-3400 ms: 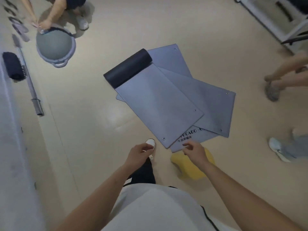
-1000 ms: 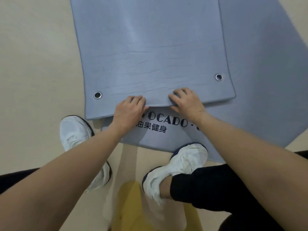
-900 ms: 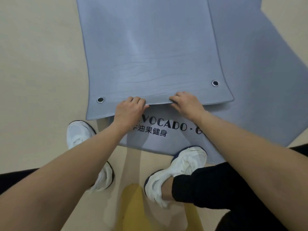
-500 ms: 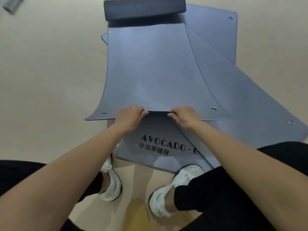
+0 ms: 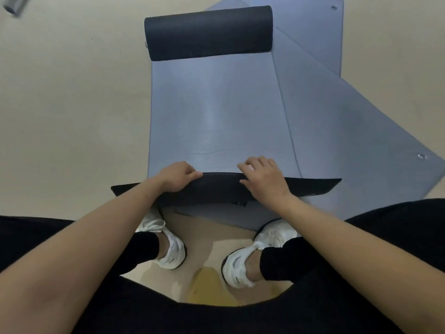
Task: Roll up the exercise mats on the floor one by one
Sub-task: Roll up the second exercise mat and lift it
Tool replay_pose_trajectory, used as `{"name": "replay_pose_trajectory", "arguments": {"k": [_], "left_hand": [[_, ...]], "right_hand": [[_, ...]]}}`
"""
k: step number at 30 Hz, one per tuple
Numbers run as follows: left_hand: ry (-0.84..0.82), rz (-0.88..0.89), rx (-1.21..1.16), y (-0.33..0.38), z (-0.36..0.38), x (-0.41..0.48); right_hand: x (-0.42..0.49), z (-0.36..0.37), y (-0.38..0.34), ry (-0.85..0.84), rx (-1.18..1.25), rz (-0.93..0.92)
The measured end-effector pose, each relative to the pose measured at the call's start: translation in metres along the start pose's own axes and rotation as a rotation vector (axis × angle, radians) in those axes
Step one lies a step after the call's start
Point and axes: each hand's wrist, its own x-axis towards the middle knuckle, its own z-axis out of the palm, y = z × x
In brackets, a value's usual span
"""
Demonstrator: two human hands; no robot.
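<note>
Lower mats (image 5: 337, 131) mostly covered; print hidden under fold. Top mat (image 5: 216, 121) on floor (image 5: 72, 104), far end rolled. Left grip (image 5: 177, 175), right grip (image 5: 263, 180) curled round turned-over near edge.

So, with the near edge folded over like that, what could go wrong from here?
1. The left hand and right hand both grip the folded edge near its middle. Its corners stick out unheld, so the roll could start loose or skewed.
2. The far end of the top mat is already curled into a dark roll, which may get in the way.
3. The lower mats fanned underneath might drag along.
</note>
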Motion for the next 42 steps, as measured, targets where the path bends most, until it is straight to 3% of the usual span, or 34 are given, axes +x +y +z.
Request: {"name": "replay_pose_trajectory", "arguments": {"k": [2, 7, 12, 18, 23, 28, 36, 40, 42], "left_hand": [[0.016, -0.044, 0.015, -0.003, 0.001, 0.01], [0.162, -0.082, 0.237, 0.003, 0.004, 0.038], [0.39, 0.175, 0.465, 0.008, 0.043, 0.041], [0.102, 0.09, 0.598, 0.004, 0.086, 0.049], [0.061, 0.148, 0.61, -0.01, 0.092, 0.06], [-0.046, 0.109, 0.456, -0.018, 0.101, 0.058], [-0.274, 0.042, 0.242, -0.018, 0.07, 0.069], [-0.409, -0.011, -0.061, -0.025, 0.057, 0.071], [-0.435, -0.035, -0.175, -0.027, 0.057, 0.07]], "right_hand": [[-0.012, 0.024, 0.0, 0.029, -0.114, -0.078], [-0.012, 0.059, 0.007, -0.36, -0.139, 0.062], [0.001, 0.09, 0.019, -0.522, -0.085, 0.123], [0.016, 0.111, 0.034, -0.646, 0.024, 0.15], [0.019, 0.116, 0.04, -0.706, 0.065, 0.148], [0.019, 0.115, 0.039, -0.766, 0.143, 0.078], [0.041, 0.094, 0.044, -0.911, 0.389, 0.164], [0.056, 0.081, 0.047, -0.986, 0.457, 0.22], [0.055, 0.077, 0.046, -0.94, 0.415, 0.206]]}}
